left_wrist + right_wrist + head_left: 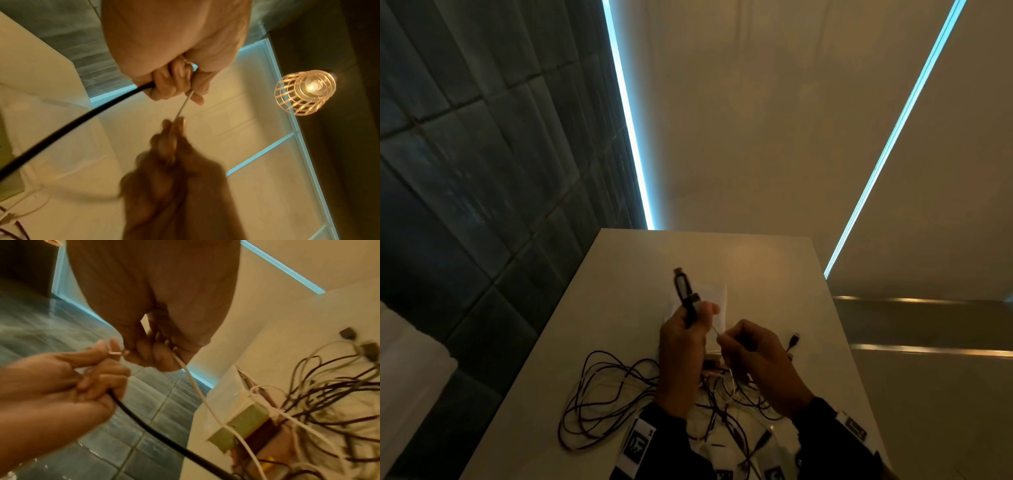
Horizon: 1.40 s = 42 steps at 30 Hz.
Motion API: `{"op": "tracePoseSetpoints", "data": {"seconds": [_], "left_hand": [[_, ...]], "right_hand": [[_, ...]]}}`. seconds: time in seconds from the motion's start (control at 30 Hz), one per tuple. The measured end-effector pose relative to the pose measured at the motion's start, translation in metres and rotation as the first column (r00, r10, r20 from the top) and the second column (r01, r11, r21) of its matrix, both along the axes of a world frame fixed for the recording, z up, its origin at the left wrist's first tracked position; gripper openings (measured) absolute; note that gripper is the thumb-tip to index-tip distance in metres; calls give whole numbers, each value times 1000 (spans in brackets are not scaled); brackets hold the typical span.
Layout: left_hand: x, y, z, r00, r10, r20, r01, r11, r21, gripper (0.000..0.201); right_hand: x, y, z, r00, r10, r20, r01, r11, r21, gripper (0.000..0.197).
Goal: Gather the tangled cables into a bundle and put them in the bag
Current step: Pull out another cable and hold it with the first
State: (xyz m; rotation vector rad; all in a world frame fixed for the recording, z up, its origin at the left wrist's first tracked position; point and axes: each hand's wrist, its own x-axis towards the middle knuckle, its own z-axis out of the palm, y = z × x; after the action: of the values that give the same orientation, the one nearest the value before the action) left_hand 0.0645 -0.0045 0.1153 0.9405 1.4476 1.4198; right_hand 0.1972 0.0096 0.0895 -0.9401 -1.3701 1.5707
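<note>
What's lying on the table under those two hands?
A tangle of dark and white cables on the table, plus a white sheet. The hands hide the middle.

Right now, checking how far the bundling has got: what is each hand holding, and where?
Left hand grips black cable just below its plug; right hand pinches white cable mid-length.

Overall light: dim, warm yellow-brown cast.
Sources: 2 cyan light strips [628, 113] along the wall; a caged hanging lamp [305, 92] glowing orange.
Glare: soft warm patch on the table [753, 255].
Blur: right hand [172, 170] smeared in the left wrist view; cables [320, 391] streaked.
Distortion: wall tiles [465, 144] bend toward the edges.
</note>
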Motion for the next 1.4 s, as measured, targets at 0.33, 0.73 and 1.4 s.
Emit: {"op": "tracePoseSetpoints", "data": {"seconds": [0.33,0.73,1.4], "left_hand": [[-4,-4,7,1000,20,-4,-20,997,69,47],[-34,-11,35,937,-51,346,6,992,128,43],[-59,-17,19,876,-29,481,67,996,-61,47]], "right_hand": [[-16,-1,9,998,62,3,-62,991,119,27],[-32,11,-55,955,154,254,-196,969,149,29],[-51,16,14,980,199,-34,-196,979,57,22]]}}
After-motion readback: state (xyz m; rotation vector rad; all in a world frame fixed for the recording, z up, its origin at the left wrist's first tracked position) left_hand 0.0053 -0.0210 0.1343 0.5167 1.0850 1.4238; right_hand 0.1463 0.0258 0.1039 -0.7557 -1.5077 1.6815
